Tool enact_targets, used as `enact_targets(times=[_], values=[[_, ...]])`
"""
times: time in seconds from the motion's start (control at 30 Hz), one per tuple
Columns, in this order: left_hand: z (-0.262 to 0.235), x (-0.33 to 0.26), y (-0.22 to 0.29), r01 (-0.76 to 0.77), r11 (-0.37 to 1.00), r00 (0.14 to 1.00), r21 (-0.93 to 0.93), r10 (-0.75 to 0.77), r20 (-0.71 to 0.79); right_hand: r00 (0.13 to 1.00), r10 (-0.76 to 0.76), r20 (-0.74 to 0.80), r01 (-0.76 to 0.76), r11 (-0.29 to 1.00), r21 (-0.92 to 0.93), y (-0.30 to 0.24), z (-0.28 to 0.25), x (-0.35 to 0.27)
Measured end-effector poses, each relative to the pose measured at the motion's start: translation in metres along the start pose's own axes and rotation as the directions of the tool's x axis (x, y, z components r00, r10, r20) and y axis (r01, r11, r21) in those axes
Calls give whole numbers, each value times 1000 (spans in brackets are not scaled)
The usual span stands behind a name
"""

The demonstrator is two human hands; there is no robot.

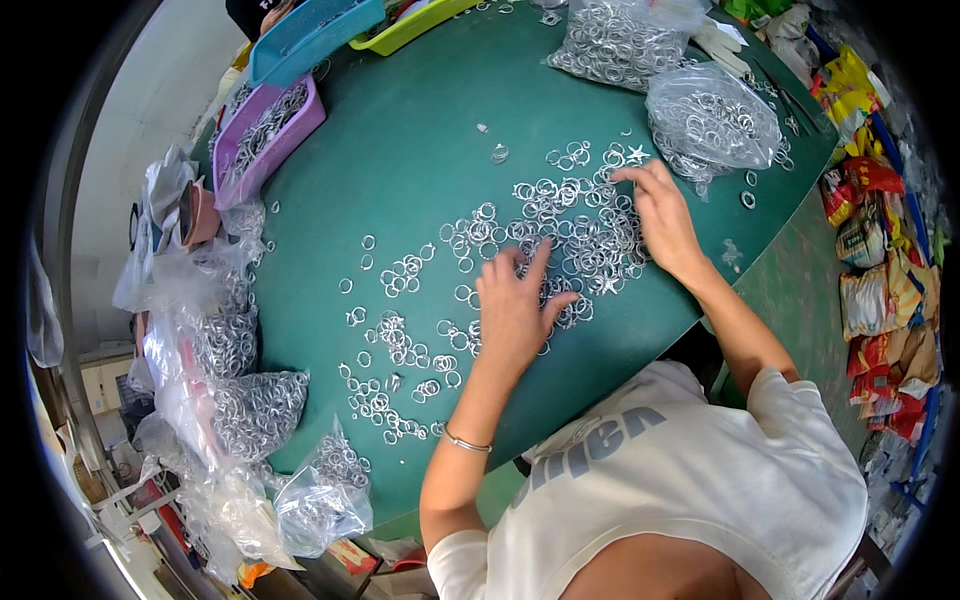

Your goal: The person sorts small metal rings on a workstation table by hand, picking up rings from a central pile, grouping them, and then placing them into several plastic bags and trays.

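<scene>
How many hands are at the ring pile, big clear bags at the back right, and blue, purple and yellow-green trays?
Hands: 2 (left hand, right hand)
Big clear bags: 2 (back bag, front bag)
Blue tray: 1
Purple tray: 1
Yellow-green tray: 1
Total: 7

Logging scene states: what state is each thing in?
Metal rings: loose, in heap and scattered clusters
Left hand: fingers spread, over the rings
Right hand: fingers bent, at heap's edge
Purple bin: holding metal pieces
Blue bin: contents unclear
Yellow-green bin: contents unclear
Clear bags, upper right: filled with rings
Bracelet: worn, left arm
</scene>
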State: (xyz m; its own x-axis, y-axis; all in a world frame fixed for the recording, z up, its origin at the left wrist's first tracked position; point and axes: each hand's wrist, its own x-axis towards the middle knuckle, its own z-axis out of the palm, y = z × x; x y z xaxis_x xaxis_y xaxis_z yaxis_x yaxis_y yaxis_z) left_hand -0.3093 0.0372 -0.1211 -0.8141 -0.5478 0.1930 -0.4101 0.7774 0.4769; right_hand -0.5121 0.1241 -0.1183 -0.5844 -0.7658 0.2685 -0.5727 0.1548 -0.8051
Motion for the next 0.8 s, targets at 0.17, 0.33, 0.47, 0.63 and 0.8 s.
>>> enact_targets(times=[0.17, 0.33, 0.47, 0.63, 0.8], values=[[11, -13, -4, 100, 993, 994, 69, -96, -58, 921, -184, 343, 305, 889, -341, -9, 28, -27], [-7, -42, -13, 248, 964, 969, 101, -243, -52, 822, -325, 468, 356, 934, 23, -24, 29, -43], [-27, -54, -7, 224, 975, 974, 6, -224, 38, 977, -158, 146, 186, 961, -206, 7, 1, 6], [-41, -67, -8, 196, 972, 971, -133, -173, 164, 981, -123, 149, 155, 960, -232, 28, -20, 38], [-41, -55, -3, 251, 953, 963, -167, -263, -52, 983, -119, 141, 161, 925, -345, 36, -21, 45]])
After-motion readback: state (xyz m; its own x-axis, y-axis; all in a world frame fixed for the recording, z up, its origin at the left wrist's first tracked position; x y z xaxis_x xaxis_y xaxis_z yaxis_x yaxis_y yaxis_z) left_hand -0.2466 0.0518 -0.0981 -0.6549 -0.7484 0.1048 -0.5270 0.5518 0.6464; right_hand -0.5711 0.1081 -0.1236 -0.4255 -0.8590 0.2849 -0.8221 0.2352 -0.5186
